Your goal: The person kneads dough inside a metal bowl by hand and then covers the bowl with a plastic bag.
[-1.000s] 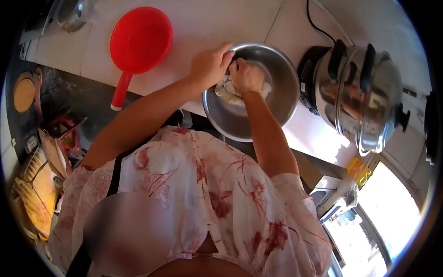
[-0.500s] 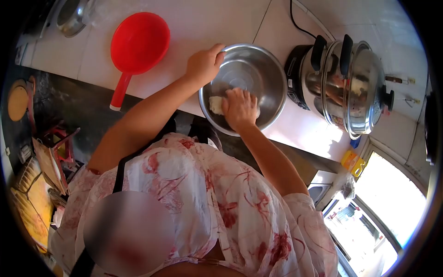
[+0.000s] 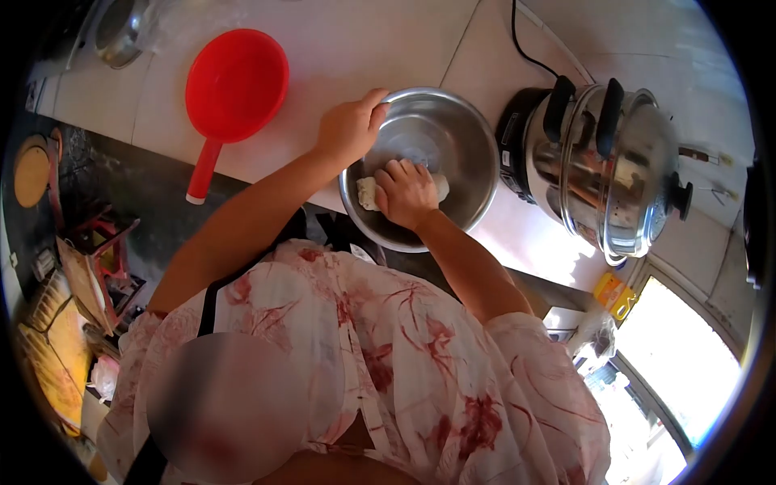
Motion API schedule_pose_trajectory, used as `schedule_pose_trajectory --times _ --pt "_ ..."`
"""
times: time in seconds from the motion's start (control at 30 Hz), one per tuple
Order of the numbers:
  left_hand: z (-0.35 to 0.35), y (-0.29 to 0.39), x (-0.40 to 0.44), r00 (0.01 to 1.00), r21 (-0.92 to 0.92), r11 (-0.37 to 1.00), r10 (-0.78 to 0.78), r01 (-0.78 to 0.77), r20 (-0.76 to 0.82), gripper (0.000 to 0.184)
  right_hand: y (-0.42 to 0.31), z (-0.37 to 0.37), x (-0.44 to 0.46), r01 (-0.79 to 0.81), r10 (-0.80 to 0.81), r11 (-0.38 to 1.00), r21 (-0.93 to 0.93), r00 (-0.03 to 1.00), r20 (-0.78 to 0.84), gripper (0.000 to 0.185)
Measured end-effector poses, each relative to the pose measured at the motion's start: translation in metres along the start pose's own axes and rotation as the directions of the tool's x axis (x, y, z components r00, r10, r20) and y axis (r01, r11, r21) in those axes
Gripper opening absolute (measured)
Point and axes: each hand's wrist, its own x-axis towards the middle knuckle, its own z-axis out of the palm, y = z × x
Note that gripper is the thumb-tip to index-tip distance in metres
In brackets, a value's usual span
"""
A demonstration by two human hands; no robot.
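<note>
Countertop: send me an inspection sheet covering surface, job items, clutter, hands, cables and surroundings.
Surface: pale counter, seams visible, sunlit beside the lidded pot.
Job items: metal bowl holding pale dough, partly covered.
Clutter: red dipper at the view's left; metal container farther left, partly cut off.
Left hand: grips the bowl's rim.
Right hand: over the dough; grip unclear.
Cables: black cord running towards the pot; ends unseen.
Surroundings: bright window, lower right.

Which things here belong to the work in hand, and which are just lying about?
In use:
- steel bowl, rim held by the left hand
- pale dough inside, under the right hand

Apparently just lying about:
- red dipper
- lidded steel pot
</note>
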Motion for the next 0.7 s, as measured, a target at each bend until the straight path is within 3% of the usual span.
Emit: schedule_pose_trajectory --times 0.07,0.17,0.2,0.27,0.3,0.37,0.5,0.57,0.6,0.67,0.7 --pt "0.000 -0.002 0.001 1.000 0.013 1.000 0.011 -0.011 -0.006 0.022 0.004 0.006 0.004 -0.019 0.013 0.997 -0.075 0.997 -0.077 0.011" --pt "0.002 -0.004 0.001 0.999 0.029 0.999 0.037 -0.037 -0.002 0.022 0.031 0.022 0.027 -0.077 0.070 0.984 -0.159 0.996 -0.049 0.011" --pt "0.002 -0.003 0.002 1.000 0.028 0.999 0.028 -0.028 -0.006 0.022 0.035 0.009 0.038 -0.256 0.254 0.966 0.034 0.966 0.053 0.013" --pt "-0.001 -0.004 0.002 1.000 0.039 0.999 0.018 -0.018 -0.007 0.022 0.040 -0.016 0.046 -0.165 0.213 0.923 0.347 0.971 -0.105 0.027" --pt "-0.001 -0.004 0.002 1.000 0.041 0.999 0.007 -0.008 0.015 0.023 0.037 -0.018 0.039 -0.166 0.215 0.921 0.352 0.971 -0.106 0.027" --pt "0.001 -0.003 0.002 1.000 0.038 0.999 -0.001 0.000 0.030 0.023 0.030 -0.026 0.021 -0.010 0.008 0.999 -0.044 0.999 -0.052 0.049" --pt "0.002 -0.003 0.003 0.999 0.085 0.996 -0.021 0.019 0.029 0.024 0.024 -0.027 0.011 -0.057 0.070 0.991 -0.120 0.992 0.109 0.064" --pt "0.001 -0.004 0.002 0.998 0.095 0.995 -0.032 0.027 0.049 0.025 0.011 -0.028 0.012 -0.530 0.473 0.840 0.116 0.821 0.320 0.069" --pt "0.000 -0.004 0.001 0.998 0.059 0.997 -0.048 0.045 0.048 0.026 0.010 -0.026 0.008 -0.530 0.475 0.841 0.112 0.821 0.317 0.069" --pt "0.001 -0.003 0.000 0.997 0.016 0.998 -0.058 0.057 0.045 0.027 0.009 -0.018 0.000 -0.819 0.740 0.463 0.339 0.567 0.362 0.078" --pt "0.002 -0.002 -0.001 0.998 0.030 0.998 -0.052 0.051 0.026 0.027 0.005 -0.015 -0.004 -0.822 0.771 0.448 0.351 0.554 0.313 0.084"
